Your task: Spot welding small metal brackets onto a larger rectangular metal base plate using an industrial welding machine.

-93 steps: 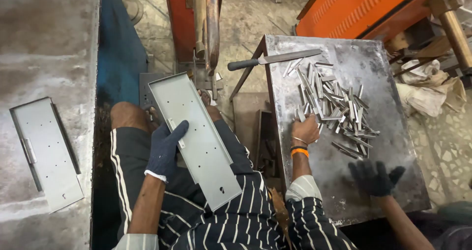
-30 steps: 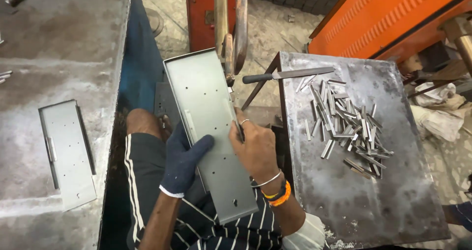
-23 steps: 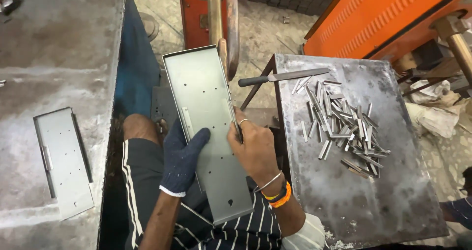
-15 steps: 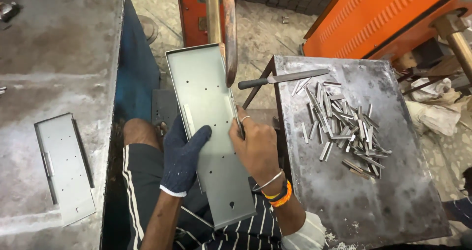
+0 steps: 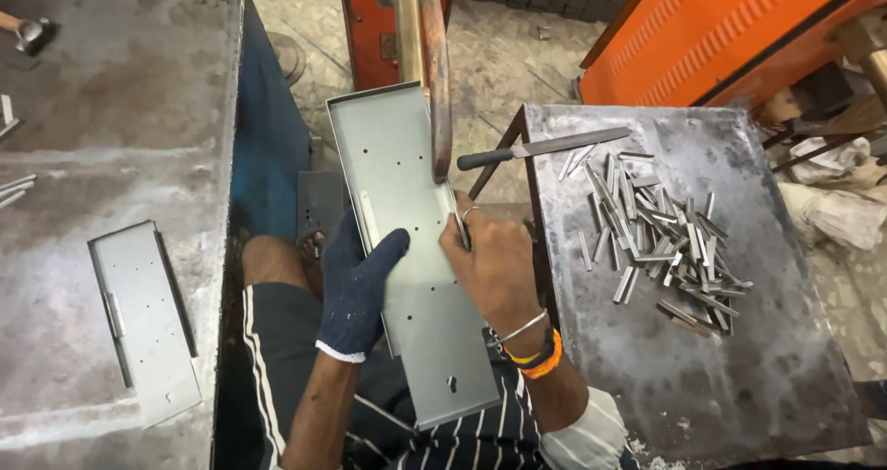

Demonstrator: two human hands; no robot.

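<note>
A long grey sheet-metal tray (image 5: 411, 248) lies over the person's lap, between two desks. The gloved left hand (image 5: 358, 285) clamps its left edge; the bare right hand (image 5: 490, 267) grips its right edge. Right, a desk (image 5: 785, 378) carries loose metal strips (image 5: 661, 239).

no packages, no labels, no signs, no screens in view

This is a metal workshop. Two worn steel surfaces (image 5: 111, 137) stand on a rough concrete floor (image 5: 517, 54), one carrying a heap of small metal strips (image 5: 661, 239) and a file (image 5: 545, 146). Orange machinery (image 5: 730, 36) stands behind, and a pressed sheet-metal tray (image 5: 407, 248) is there too.
</note>
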